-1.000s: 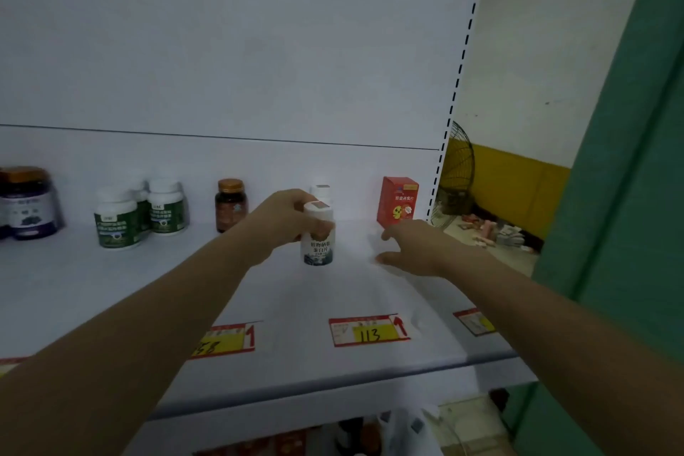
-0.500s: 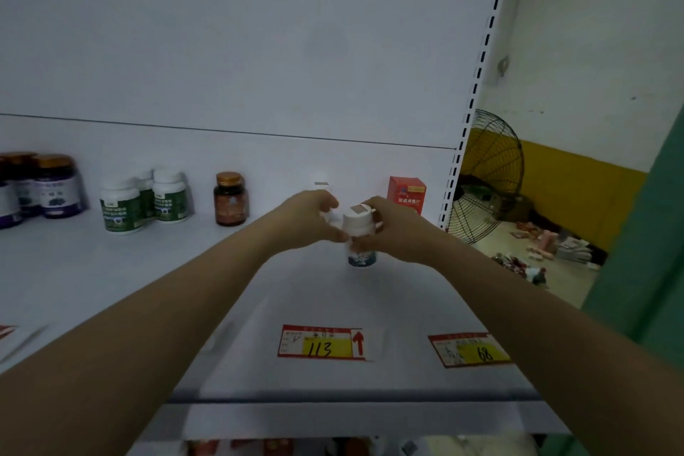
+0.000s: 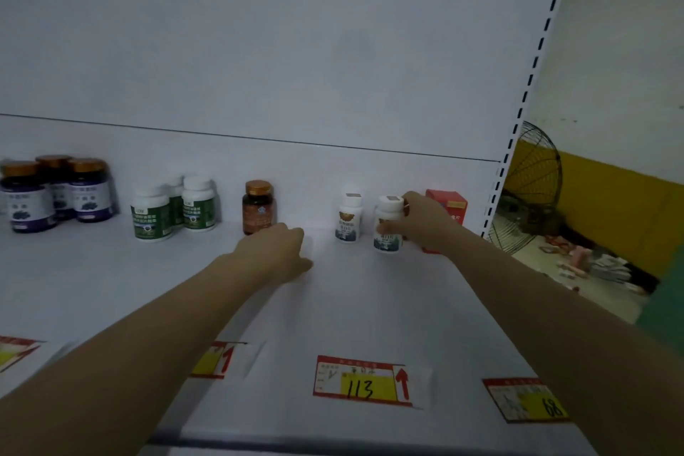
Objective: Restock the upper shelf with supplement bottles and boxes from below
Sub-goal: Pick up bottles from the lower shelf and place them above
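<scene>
right hand (image 3: 422,224) gripping white bottle (image 3: 388,229) on shelf (image 3: 351,311), second bottle (image 3: 349,218) standing between hands; left hand (image 3: 275,255) hanging loosely curled, holding nothing

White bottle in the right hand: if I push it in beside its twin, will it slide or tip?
Taller than wide, the white bottle would likely tip if pushed near the cap. Low down, plastic on the smooth shelf should slide easily. Probably light: the right hand grips it alone.

Close head-worn view, forward and down onto the shelf (image 3: 111,289)
</scene>
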`<state>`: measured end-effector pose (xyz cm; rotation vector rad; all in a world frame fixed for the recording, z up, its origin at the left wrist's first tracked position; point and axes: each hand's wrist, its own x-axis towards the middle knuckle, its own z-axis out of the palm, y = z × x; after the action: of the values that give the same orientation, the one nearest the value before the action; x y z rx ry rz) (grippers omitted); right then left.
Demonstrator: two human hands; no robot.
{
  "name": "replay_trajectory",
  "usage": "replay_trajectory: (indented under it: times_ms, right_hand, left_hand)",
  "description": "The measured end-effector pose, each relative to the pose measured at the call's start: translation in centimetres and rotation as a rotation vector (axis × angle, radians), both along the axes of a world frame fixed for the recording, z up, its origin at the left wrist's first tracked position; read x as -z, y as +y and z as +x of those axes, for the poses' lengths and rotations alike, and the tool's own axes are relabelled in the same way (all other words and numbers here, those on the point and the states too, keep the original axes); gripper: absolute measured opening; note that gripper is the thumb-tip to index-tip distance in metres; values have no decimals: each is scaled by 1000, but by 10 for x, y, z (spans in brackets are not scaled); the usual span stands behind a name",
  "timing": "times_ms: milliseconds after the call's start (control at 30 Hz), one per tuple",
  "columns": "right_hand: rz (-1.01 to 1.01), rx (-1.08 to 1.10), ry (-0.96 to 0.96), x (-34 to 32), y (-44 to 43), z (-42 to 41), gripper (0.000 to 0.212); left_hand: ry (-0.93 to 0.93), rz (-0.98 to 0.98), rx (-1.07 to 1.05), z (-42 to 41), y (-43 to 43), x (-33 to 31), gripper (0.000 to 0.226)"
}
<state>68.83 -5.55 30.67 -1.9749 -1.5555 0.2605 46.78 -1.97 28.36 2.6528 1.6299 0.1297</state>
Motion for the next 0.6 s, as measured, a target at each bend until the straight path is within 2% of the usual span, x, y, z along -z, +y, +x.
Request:
replay_trajectory:
  times_ms: [233, 600]
  right_hand:
    - [5, 45, 172, 11, 29, -7, 50]
    - [-1, 65, 115, 14, 37, -8, 58]
  left_hand:
    - [-10, -17, 4, -4, 8, 7, 52]
    - [-20, -17, 19, -7, 12, 8, 52]
